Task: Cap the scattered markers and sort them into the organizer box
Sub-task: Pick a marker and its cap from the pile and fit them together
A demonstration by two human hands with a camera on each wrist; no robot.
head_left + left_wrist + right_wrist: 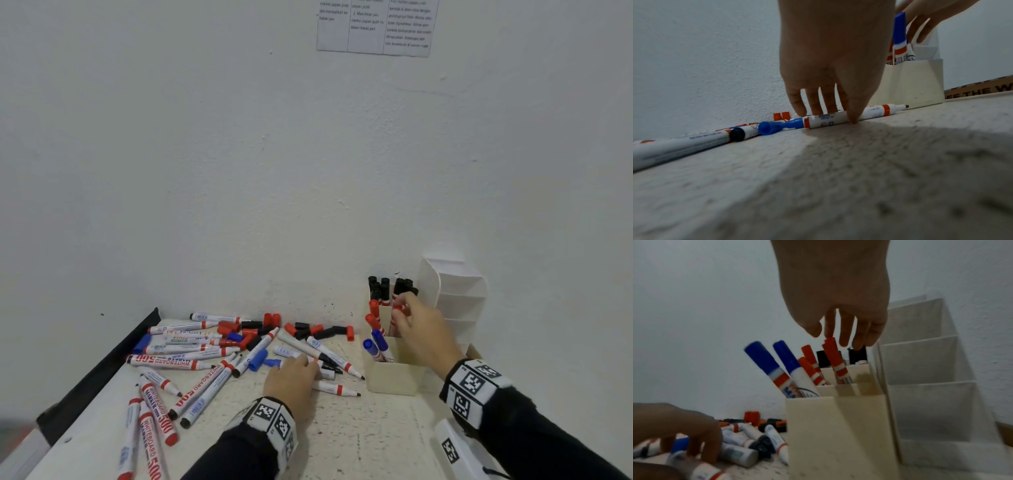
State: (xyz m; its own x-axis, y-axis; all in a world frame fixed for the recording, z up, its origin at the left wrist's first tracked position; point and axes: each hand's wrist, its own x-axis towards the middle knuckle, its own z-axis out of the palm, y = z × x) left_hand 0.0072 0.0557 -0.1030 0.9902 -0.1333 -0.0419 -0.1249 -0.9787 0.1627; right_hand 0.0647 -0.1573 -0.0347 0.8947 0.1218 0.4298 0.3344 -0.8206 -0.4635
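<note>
The cream organizer box [390, 380] stands at the table's right, against the wall. Its front slot holds blue-capped markers [764, 360], the slot behind holds red ones, and the back holds black ones [380, 287]. My right hand [830, 339] hovers over the red slot with straight fingers just above a red-capped marker [833, 356] that stands in it. The thumb is clear of the cap. My left hand [830, 113] is down on the table and pinches a white marker [824, 119] with an orange band and a blue end. A loose blue cap [766, 128] lies next to that end.
Uncapped markers [191, 349] and loose red, black and blue caps [308, 330] lie scattered left of the box. Taller empty white compartments [459, 301] rise on the right. A black rim [102, 370] runs along the table's left side. A white tagged object [452, 448] lies front right.
</note>
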